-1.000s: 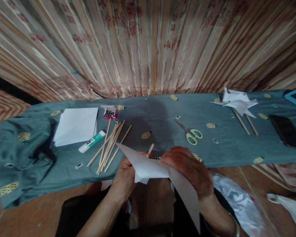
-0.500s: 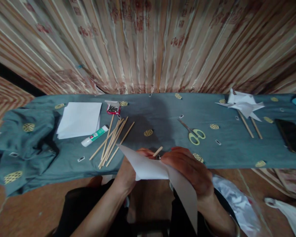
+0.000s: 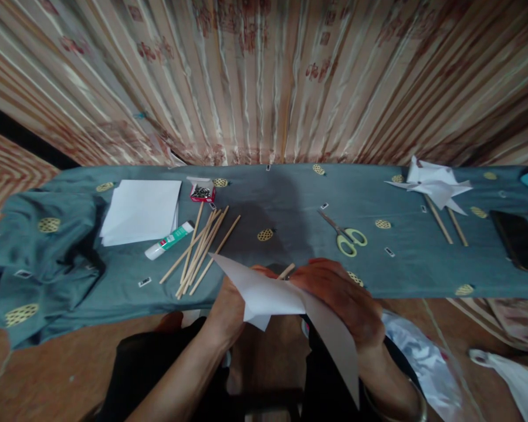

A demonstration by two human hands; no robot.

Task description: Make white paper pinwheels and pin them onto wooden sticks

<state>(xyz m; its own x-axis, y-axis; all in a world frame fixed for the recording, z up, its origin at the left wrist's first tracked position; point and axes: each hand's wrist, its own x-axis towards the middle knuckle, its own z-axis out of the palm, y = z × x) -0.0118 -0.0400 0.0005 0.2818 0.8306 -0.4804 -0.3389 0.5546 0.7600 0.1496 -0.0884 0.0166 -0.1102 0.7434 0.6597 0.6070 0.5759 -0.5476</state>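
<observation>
A folded white paper pinwheel (image 3: 273, 298) is between my two hands at the front edge of the table, its long points spreading left and down to the right. Behind its middle pokes the tip of a wooden stick (image 3: 286, 271). My left hand (image 3: 229, 305) is closed at the paper's left side, its fingers mostly hidden behind the sheet. Bent fingers of my right hand (image 3: 341, 296) press at the centre of the paper, close to the stick. What lies under those fingertips cannot be made out.
Several wooden sticks (image 3: 201, 255), a glue tube (image 3: 169, 240), an open red box of small metal pins (image 3: 202, 192) and white paper sheets (image 3: 143, 211) lie left. Green-handled scissors (image 3: 345, 237), pinwheels on sticks (image 3: 437, 184) and a phone (image 3: 517, 240) lie right.
The pinwheel has turned slightly, and another paper flap now shows below its middle. The stick tip has shifted a little right and shows less. Both hands keep their hold.
</observation>
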